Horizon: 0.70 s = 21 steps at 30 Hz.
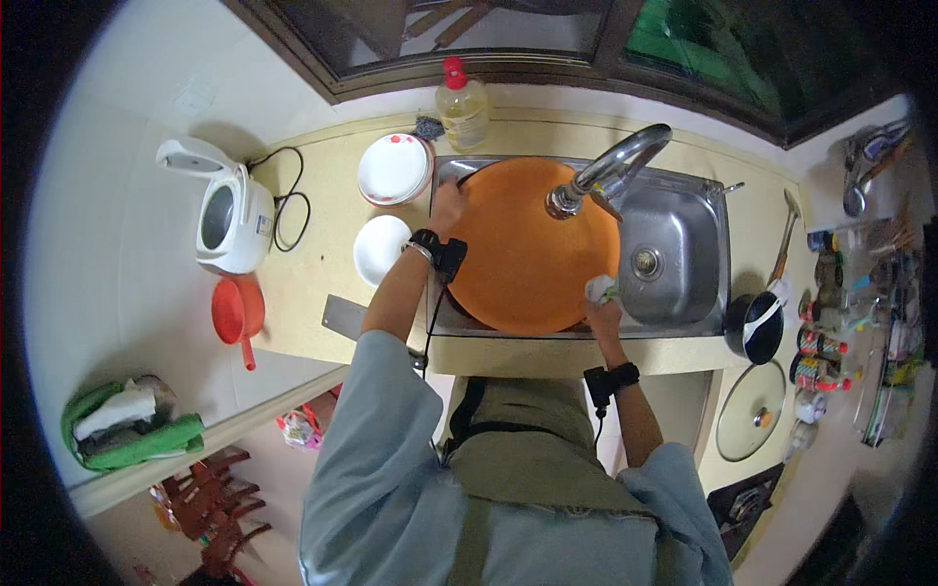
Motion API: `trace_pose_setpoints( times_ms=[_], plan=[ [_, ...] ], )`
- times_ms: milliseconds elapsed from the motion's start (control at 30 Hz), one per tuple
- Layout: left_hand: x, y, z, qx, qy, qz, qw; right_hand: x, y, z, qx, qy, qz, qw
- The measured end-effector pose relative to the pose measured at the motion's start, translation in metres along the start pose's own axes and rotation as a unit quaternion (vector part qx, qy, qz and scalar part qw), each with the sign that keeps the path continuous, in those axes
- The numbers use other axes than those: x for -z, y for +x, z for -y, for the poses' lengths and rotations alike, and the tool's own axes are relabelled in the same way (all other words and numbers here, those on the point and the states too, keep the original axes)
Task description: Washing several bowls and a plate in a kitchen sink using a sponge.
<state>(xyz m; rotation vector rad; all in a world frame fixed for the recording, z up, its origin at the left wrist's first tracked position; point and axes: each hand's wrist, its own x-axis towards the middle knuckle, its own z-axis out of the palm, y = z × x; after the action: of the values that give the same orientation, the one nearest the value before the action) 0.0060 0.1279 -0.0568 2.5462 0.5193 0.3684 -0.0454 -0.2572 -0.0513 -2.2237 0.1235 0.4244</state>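
A large round orange board or tray point(524, 271) rests over the left bowl of a steel double sink point(722, 242), partly beneath the curved chrome faucet point(564, 201). At the disc's upper left rim, my left hand point(448, 205) grips the edge. Near the lower right rim, my right hand point(604, 319) holds a crumpled white-and-green cloth or scrubber point(601, 289) against the orange surface. The board hides most of the left bowl. To its right, the other bowl shows its drain point(647, 262).
Left of the sink are stacked white plates point(394, 168), a white bowl point(382, 250), a cleaver blade point(344, 316), a rice cooker point(234, 220) and a red ladle-like pan point(238, 311). An oil-like bottle point(463, 113) stands behind. A black pan point(758, 329) and glass lid point(751, 410) lie right.
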Motion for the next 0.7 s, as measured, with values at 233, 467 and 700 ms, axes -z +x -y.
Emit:
trace_pose_setpoints(
  times_ms=[233, 467, 700],
  plan=[
    [0.012, 0.012, -0.025, 0.056, 0.001, 0.147, 0.988, -0.012, -0.002, -0.024, -0.009, 0.064, -0.058, 0.996],
    [0.027, 0.022, -0.006, -0.064, -0.029, 0.171, 0.983, 0.003, -0.012, 0.011, -0.064, 0.036, -0.006, 0.997],
    [0.061, 0.02, -0.014, -0.041, -0.082, 0.162, 0.983, -0.007, -0.011, 0.002, -0.047, 0.051, 0.007, 0.998]
  ],
)
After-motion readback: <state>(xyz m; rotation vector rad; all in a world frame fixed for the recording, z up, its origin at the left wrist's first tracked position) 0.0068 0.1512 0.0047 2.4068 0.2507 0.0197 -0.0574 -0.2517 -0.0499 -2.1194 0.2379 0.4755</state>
